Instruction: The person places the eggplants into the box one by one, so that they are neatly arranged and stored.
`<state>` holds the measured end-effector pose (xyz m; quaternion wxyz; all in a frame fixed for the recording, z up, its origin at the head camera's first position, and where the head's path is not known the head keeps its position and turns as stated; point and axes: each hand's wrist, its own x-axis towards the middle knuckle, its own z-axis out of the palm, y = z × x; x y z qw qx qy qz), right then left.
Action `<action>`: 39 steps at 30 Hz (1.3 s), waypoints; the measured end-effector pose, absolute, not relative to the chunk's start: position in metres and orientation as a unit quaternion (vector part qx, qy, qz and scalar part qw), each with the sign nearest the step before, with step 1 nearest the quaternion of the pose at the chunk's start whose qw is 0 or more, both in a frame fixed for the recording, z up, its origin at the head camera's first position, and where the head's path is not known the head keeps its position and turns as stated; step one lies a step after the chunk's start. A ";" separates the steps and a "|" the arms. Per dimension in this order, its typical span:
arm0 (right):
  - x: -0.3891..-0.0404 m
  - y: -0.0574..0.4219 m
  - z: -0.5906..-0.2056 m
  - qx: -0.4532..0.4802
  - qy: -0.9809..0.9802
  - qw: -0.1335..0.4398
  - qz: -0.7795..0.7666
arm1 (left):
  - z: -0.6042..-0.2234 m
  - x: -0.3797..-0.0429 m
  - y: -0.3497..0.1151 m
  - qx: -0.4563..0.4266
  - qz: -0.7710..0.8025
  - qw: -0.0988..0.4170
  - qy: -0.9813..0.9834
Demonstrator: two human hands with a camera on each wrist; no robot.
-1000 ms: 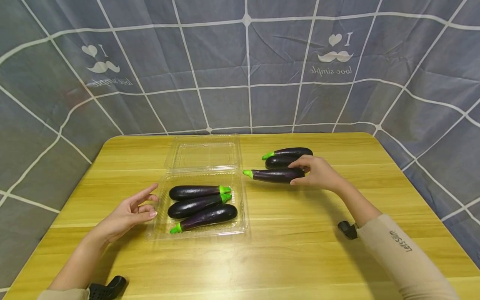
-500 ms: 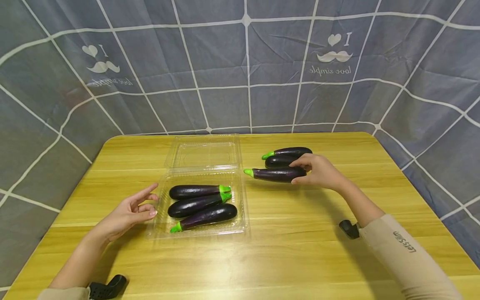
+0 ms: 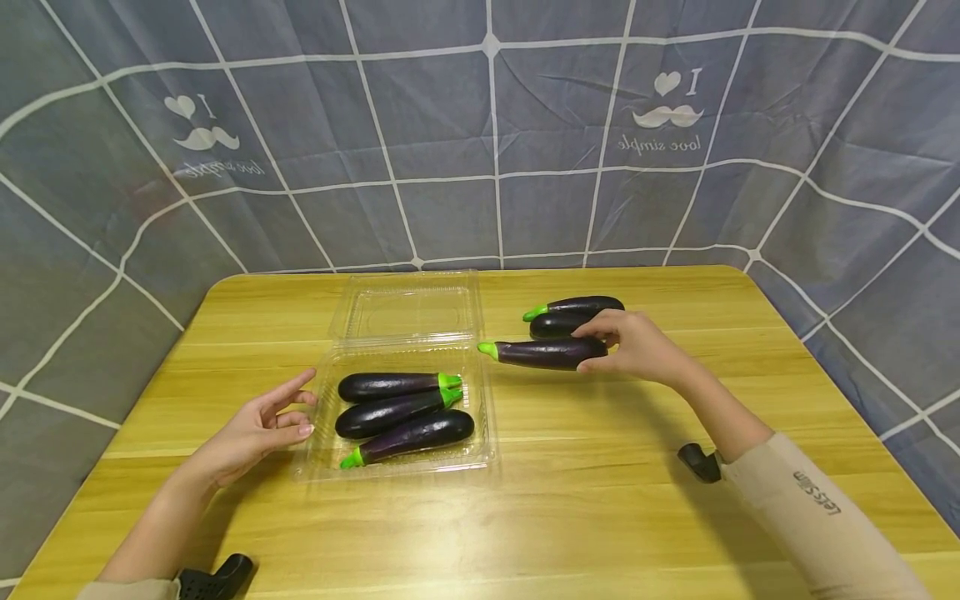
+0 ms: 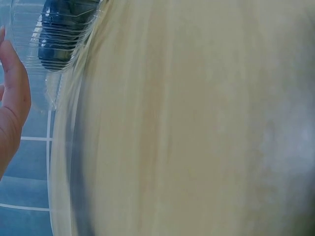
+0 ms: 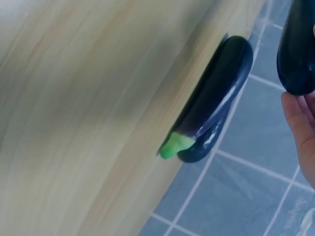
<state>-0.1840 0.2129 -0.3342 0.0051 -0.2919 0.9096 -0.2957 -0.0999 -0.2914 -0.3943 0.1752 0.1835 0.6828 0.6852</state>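
In the head view, my right hand [image 3: 633, 346] pinches the rounded end of a dark purple eggplant [image 3: 543, 353], whose green stem points left at the right rim of a clear plastic clamshell box [image 3: 486, 417]. Close up in the right wrist view, thumb and fingers meet that end of the held eggplant [image 5: 294, 54]. Inside the box's base lie three eggplants, including the front one [image 3: 420, 435], with its stem to the left. My left hand [image 3: 258, 425] is at the box's left edge, index finger extended, holding nothing; whether it touches the rim I cannot tell.
Behind the held eggplant, two more eggplants [image 3: 585, 305] lie side by side on the wooden table [image 3: 585, 517]. The box's lid [image 3: 408, 307] is folded back flat toward the far edge. A grey checked curtain [image 3: 420, 125] hangs around the table.
My right hand and the held eggplant have shifted slightly left, bringing the green stem to the box's right rim. The left hand and the eggplants in the box stay put.
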 end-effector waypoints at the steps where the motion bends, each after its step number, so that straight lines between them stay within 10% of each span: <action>1: -0.183 0.211 -0.334 -0.295 0.908 0.006 -0.297 | -0.394 -0.100 -0.291 0.182 0.684 0.175 0.685; 39: -0.161 0.130 -0.334 -0.429 0.859 0.041 -0.276 | -0.392 -0.099 -0.292 0.198 0.695 0.176 0.668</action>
